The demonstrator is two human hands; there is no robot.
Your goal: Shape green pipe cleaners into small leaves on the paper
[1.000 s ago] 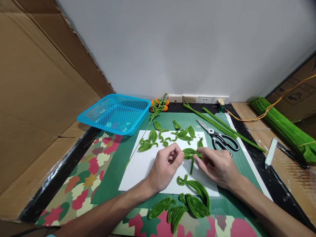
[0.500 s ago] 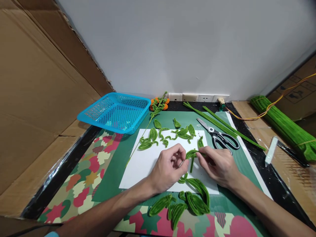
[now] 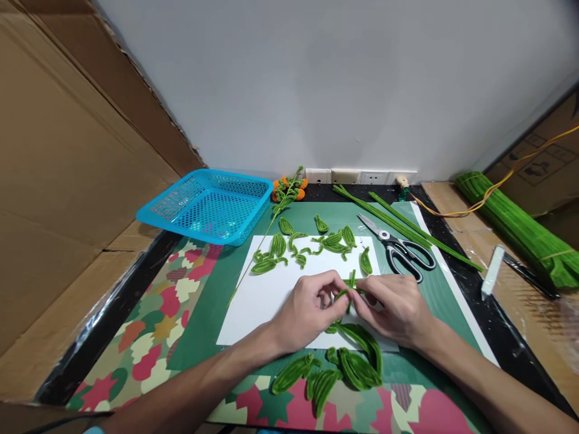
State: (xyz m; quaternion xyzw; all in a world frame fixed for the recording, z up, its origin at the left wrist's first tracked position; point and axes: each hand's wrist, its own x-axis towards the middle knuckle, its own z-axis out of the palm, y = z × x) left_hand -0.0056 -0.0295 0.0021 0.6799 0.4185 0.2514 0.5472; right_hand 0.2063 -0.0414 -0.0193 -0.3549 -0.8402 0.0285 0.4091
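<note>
My left hand (image 3: 312, 307) and my right hand (image 3: 394, 306) meet over the white paper (image 3: 262, 307), thumbs and forefingers pinched close together. Between them they grip a fuzzy green pipe cleaner (image 3: 353, 278), bent into crossing pieces; the fingers hide much of it. Beneath and in front of the hands lie several curled green pipe-cleaner leaves (image 3: 359, 367), some at the near edge of the green mat. More pipe-cleaner leaves (image 3: 333, 243) are spread along the top of the paper. One single leaf (image 3: 365, 261) rests just beyond my right hand.
Scissors (image 3: 398, 248) and loose green pipe cleaners (image 3: 384, 218) lie on the right of the green mat (image 3: 203, 313). A blue basket (image 3: 205, 208) stands at the back left, beside an orange-flowered stem (image 3: 288, 193). Far right are a pipe-cleaner bundle (image 3: 515, 229) and a white-handled tool (image 3: 493, 272).
My right hand has moved left, bringing its fingertips against those of my left hand. The pipe cleaner's upright piece now pokes up above the fingers. The view has shifted slightly.
</note>
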